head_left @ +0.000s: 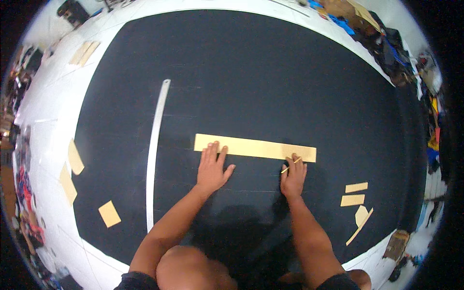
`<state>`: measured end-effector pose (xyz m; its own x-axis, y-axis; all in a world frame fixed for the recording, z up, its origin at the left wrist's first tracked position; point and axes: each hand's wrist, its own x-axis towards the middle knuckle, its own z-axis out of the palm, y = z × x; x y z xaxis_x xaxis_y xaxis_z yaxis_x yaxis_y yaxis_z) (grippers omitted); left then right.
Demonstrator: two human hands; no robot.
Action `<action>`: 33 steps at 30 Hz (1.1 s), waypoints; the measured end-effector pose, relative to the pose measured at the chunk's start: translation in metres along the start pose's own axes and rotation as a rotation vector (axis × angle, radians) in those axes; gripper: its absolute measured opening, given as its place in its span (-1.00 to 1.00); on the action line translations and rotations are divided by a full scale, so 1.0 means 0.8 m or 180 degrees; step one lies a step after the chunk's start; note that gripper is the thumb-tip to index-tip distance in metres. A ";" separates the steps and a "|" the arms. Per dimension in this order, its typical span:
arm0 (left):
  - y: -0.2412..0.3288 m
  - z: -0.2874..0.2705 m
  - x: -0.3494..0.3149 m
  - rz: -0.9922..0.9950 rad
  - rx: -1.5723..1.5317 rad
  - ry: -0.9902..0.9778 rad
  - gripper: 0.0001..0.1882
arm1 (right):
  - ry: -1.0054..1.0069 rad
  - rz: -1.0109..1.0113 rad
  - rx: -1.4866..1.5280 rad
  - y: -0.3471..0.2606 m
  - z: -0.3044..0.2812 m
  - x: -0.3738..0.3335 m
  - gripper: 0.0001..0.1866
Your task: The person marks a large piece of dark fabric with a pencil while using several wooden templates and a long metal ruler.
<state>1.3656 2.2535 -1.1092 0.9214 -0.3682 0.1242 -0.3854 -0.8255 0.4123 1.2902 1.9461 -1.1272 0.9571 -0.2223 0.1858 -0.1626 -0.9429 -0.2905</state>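
A long pale-yellow strip of card (256,147) lies crosswise on a large black sheet (261,82). My left hand (211,171) is flat with its fingers spread, the fingertips pressing on the strip's left part. My right hand (293,182) touches the strip's lower edge near its right end. Between the right fingers sits a thin yellow pencil-like stick (290,166), slanting across them. Left of my left hand, a long metal ruler (155,145) lies lengthwise on the sheet. Faint light lines (256,191) show on the black surface.
Small card pieces (353,200) lie at the right, and a card rectangle (109,213) at the lower left. More card shapes (75,157) rest at the sheet's left edge. White floor (55,116) surrounds the sheet. A heap of materials (372,34) stands at the far right.
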 end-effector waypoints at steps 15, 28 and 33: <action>-0.012 0.017 -0.008 0.0088 -0.0154 0.0098 -0.22 | -0.0088 -0.0016 -0.0147 0.006 0.010 -0.005 -0.60; -0.011 0.018 -0.004 0.0032 -0.0157 0.0048 -0.21 | -0.0093 -0.0083 -0.0114 0.010 0.011 -0.001 -0.61; -0.013 0.020 -0.004 0.0009 -0.0173 0.0045 -0.19 | -0.0187 -0.0027 -0.0147 0.008 0.011 0.000 -0.61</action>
<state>1.3660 2.2563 -1.1281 0.9210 -0.3643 0.1379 -0.3853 -0.7998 0.4604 1.2915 1.9424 -1.1376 0.9707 -0.2005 0.1324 -0.1639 -0.9555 -0.2452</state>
